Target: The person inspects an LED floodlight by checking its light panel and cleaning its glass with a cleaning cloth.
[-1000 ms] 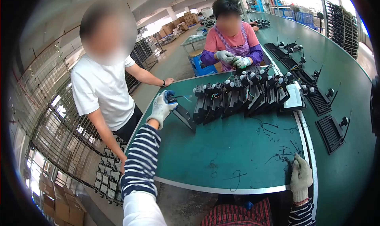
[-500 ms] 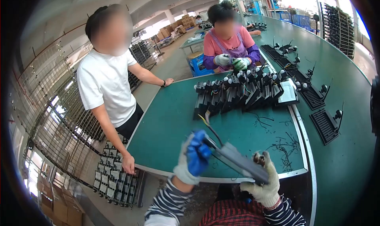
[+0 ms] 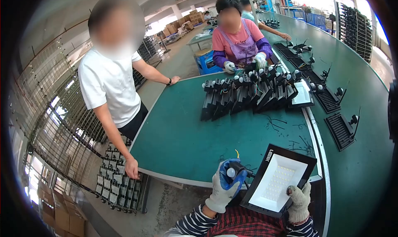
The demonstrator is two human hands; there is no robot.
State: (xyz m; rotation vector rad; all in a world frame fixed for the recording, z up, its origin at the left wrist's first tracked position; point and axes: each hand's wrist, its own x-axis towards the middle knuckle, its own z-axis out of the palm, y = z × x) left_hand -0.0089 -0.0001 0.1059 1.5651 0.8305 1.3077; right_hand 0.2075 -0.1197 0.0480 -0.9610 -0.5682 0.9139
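An LED floodlight [image 3: 278, 179] with a black frame, white reflector and rows of yellowish LEDs is tilted with its face toward me, over the near edge of the table. My left hand [image 3: 224, 189], in a white glove with blue coating, is closed around the black motion sensor [image 3: 232, 171] with a white dome at the lamp's end. A short wire with a yellow tip sticks up above it. My right hand [image 3: 299, 201], in a knitted glove with bare-looking fingertips, grips the lamp's lower right side, thumb over the front.
On the green table [image 3: 174, 129], a row of similar floodlights [image 3: 248, 94] stands tilted, with cut black scraps [image 3: 300, 145] nearby. More lamps [image 3: 340, 131] lie on the conveyor-side surface. A co-worker [image 3: 240, 37] works opposite; a person in white [image 3: 110, 87] leans at the left.
The floodlight has turned from edge-on to showing its lit-side face, and moved right and lower. My left hand has moved down and right. The co-worker opposite has spread their hands apart.
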